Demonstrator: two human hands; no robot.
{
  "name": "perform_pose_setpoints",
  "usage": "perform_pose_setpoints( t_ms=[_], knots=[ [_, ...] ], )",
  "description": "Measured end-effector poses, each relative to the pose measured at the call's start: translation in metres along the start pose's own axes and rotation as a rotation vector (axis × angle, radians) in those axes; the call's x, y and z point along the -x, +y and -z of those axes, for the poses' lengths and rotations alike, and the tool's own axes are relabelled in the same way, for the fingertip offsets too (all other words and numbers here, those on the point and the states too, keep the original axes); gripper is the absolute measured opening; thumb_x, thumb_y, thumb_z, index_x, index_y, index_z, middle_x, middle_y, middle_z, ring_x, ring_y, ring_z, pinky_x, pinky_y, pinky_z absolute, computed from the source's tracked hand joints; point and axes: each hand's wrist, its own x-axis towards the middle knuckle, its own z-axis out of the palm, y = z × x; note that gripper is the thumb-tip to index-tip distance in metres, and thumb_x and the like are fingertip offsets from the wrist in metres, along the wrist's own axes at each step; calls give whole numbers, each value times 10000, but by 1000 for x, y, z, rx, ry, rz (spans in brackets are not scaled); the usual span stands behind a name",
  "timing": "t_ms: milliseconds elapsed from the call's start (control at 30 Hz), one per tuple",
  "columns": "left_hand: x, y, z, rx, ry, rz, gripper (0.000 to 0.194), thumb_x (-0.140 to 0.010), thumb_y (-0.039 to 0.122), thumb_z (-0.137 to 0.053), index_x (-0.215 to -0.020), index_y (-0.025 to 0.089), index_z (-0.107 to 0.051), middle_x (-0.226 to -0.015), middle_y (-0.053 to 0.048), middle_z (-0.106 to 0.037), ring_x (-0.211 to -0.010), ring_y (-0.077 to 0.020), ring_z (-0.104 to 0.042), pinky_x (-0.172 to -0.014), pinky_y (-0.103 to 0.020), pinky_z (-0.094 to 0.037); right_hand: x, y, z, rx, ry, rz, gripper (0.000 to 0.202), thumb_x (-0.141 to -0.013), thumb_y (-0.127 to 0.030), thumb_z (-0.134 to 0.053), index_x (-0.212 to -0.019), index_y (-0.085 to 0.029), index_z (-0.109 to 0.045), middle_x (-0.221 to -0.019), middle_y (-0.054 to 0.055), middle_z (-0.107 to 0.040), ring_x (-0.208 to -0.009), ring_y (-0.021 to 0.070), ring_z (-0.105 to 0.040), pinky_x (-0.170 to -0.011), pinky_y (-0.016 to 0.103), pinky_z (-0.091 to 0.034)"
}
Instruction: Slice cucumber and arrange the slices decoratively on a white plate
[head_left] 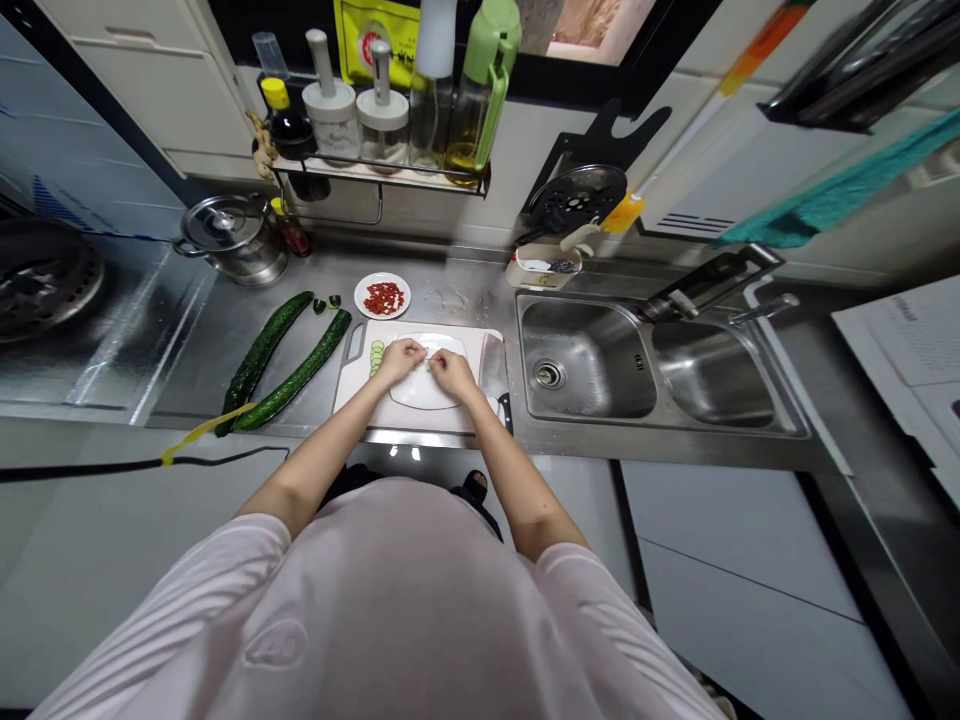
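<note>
Over a white plate [427, 398], my left hand [401, 360] and my right hand [451, 373] almost meet, each closed in a pinch. A tiny pale bit shows between the fingertips, too small to name. The plate lies on a white cutting board [352, 395]. Beside my left hand, a short row of cucumber slices [376, 356] rests on the board. A knife [504, 410] lies at the board's right edge, its dark handle toward me. Two long cucumbers [259, 350] are on the counter at left, near some cut-off cucumber ends [320, 306].
A small dish of chopped red pieces [383, 297] stands behind the board. A steel pot [236, 240] and a small bottle [290, 228] are at back left. To the right is a double sink [589, 405]. A rack [382, 178] holds bottles and jars above.
</note>
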Motion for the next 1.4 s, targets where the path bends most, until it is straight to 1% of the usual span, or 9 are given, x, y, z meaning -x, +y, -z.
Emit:
perform_pose_setpoints(
  t_ms=[133,267,467,600,700,800,1067,1300,1400],
  knots=[
    [-19,-5,-5,-159,27,45,108,-704,255,-665,-763,164,-654,-578,-1,-624,-516,-111,-528,-577,-237,-398,-16,6,-4,143,4,-75,185,-878,-262,-481,-915,-190,-647,-880,57,-681,-827,178,-595,-710,241,-400],
    [-29,-1,-6,-413,95,-27,85,-704,245,-664,-745,173,-683,-677,-36,-667,-618,-151,-566,-634,-262,-395,-25,7,-7,254,6,-137,215,-898,-300,-458,-960,-202,-639,-935,86,-678,-853,206,-603,-706,265,-408],
    [-30,8,-9,-675,131,-62,139,-776,280,-592,-805,189,-693,-808,-88,-692,-756,-202,-596,-677,-281,-393,-29,1,-10,340,-8,-173,238,-931,-299,-422,-1050,-204,-605,-982,110,-666,-907,222,-603,-763,301,-415],
    [-26,16,-12,-797,113,-46,173,-820,315,-545,-869,213,-676,-885,-80,-691,-827,-207,-605,-717,-282,-408,-25,-3,-13,443,2,-158,278,-950,-310,-383,-1155,-207,-541,-993,87,-663,-897,213,-603,-759,296,-419],
    [-24,19,-13,-852,92,-33,182,-843,317,-514,-914,231,-658,-924,-67,-687,-863,-206,-606,-739,-285,-419,-19,-6,-15,518,-7,-85,309,-971,-289,-321,-1213,-227,-504,-1052,73,-645,-934,203,-587,-770,291,-418],
    [-22,21,-13,-894,88,-29,191,-856,317,-497,-952,236,-641,-956,-67,-681,-885,-211,-608,-747,-291,-427,-14,-8,-15,577,-61,-43,351,-993,-285,-256,-1240,-241,-502,-1096,80,-626,-984,198,-565,-793,288,-413],
    [-19,24,-14,-933,106,-35,217,-869,320,-496,-1050,237,-582,-1000,-68,-673,-912,-221,-611,-744,-300,-428,-12,-13,-14,691,-110,-39,388,-1005,-311,-232,-1268,-234,-507,-1120,112,-608,-995,201,-556,-788,284,-411],
    [-15,28,-16,-954,100,-33,248,-896,328,-469,-1107,235,-561,-1054,-78,-650,-957,-223,-596,-793,-313,-423,-13,-13,-18,716,-76,-45,370,-998,-304,-255,-1224,-219,-535,-1081,119,-618,-980,211,-565,-791,290,-411],
    [-14,28,-14,-959,100,-78,261,-903,321,-461,-1132,244,-560,-1097,-79,-620,-1002,-222,-577,-815,-315,-423,-11,-13,-18,711,-64,-52,374,-999,-307,-254,-1252,-225,-516,-1077,116,-620,-978,210,-569,-795,287,-411]
  ],
)
